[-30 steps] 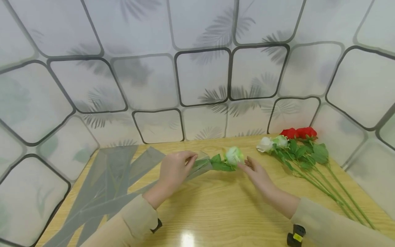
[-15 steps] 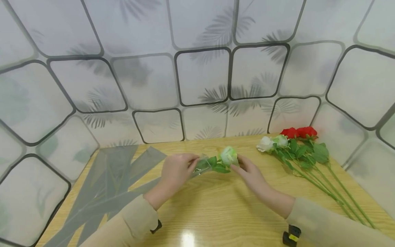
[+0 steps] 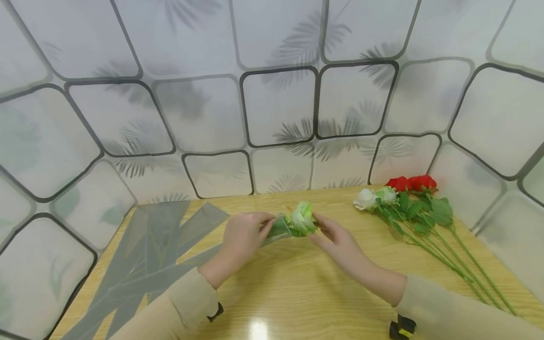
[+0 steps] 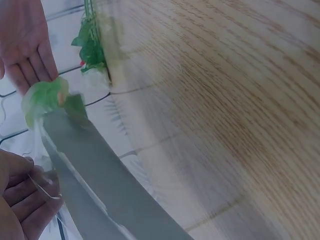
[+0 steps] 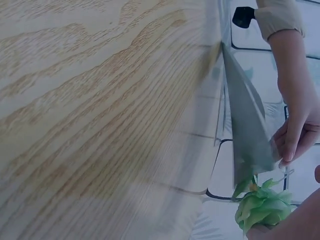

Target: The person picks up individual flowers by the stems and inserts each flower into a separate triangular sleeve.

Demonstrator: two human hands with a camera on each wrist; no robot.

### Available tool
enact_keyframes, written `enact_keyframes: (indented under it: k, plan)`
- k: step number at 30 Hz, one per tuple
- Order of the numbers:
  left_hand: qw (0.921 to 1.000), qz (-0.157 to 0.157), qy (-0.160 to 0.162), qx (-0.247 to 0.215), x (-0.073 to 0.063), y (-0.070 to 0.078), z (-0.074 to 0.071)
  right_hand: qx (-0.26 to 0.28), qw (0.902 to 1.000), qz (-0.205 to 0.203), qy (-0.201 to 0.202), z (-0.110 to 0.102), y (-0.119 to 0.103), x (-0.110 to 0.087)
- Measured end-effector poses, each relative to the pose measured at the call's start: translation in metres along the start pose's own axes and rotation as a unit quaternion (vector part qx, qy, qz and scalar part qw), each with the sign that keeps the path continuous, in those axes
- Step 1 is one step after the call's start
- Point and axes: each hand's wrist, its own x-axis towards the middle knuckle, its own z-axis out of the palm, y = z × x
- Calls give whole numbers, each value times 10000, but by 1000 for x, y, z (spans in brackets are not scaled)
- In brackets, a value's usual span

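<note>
In the head view, a pale green-and-white artificial rose [image 3: 303,218] lies sideways over the table, its stem inside a clear plastic flower sleeve [image 3: 278,227]. My left hand [image 3: 244,236] pinches the edge of that sleeve near its mouth, thumb against fingers. At the other end, my right hand [image 3: 340,243] presses the bloom from the right with its fingers extended. The left wrist view shows those straight fingers [image 4: 37,70] against the petals. In the right wrist view, the bloom [image 5: 262,207] sits just outside the sleeve's mouth [image 5: 252,165], and the thumb touches it.
More clear sleeves [image 3: 161,236] lie overlapping on the left of the wooden table [image 3: 297,293], with a stem showing through one. To the right rest two red roses [image 3: 411,183], a white rose [image 3: 364,199] and another green-white rose [image 3: 386,194]. A patterned curtain [image 3: 280,108] rises behind.
The rose has moved left, deeper into the sleeve, so its leaves now lie mostly within. My right hand has followed leftward against the bloom; my left hand keeps its grip on the sleeve.
</note>
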Motion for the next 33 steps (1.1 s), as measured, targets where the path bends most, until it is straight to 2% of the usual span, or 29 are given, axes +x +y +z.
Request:
enact_keyframes:
  k: [4, 9, 19, 26, 33]
  plan:
    - [10000, -10, -31, 15, 2, 1, 0, -130, 9988, -457, -89, 3, -3, -1]
    - [10000, -18, -14, 55, 4, 2, 0, -238, 9970, -721, -171, 7, -6, -1]
    - [9999, -80, -41, -63, 9, 3, -2, -373, 9970, -604, -299, 8, -6, 10]
    - [9997, -130, -51, -193, 10, 3, -4, -346, 9962, -710, -367, 8, -7, 18]
    - [9996, -129, -68, -229, 12, 5, -7, -173, 9983, -407, -382, 7, -9, 25]
